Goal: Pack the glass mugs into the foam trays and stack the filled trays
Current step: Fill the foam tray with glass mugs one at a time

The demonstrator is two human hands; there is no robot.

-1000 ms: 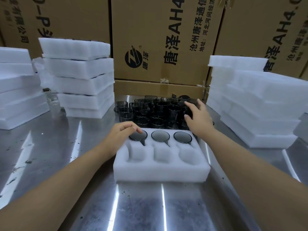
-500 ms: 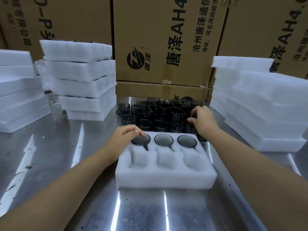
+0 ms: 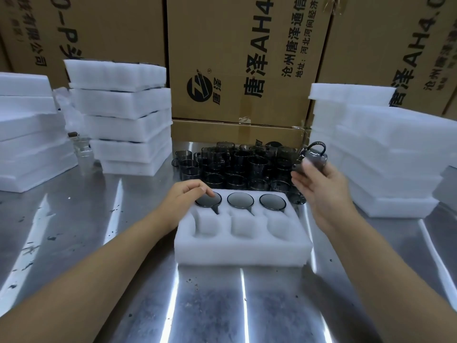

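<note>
Head cam, left to right. At about 10 o'clock from the working tray there's a stack of white foam trays [image 3: 118, 115] on the shiny steel table [image 3: 86, 243]. The left hand [image 3: 188, 196] sits at the tray's 10 o'clock corner. Its fingers are loosely bent and grip nothing, with the tips just resting on the rim of the leftmost seated mug [image 3: 208, 199].

The white six-pocket foam tray [image 3: 242, 248] is dead centre. Its far row has three smoky dark glass mugs [image 3: 240, 200] pushed in, and the three near pockets are bare. At its 12 o'clock stands the bunch of loose dark glass mugs [image 3: 237, 167], packed tight together.

At 2 o'clock the right hand [image 3: 321, 186] is up off the table, fingers wrapped round a fourth smoky glass mug [image 3: 315, 157] that's tipped over with its handle on top. At 3 o'clock is another pile of white foam [image 3: 383, 149].

I'd say this tray is half filled, with mug four on its way. Next it probably needs turning to match the seated ones, handle lined up with the slot. Then it gets pressed into a near pocket while the left hand steadies the light foam.
</note>
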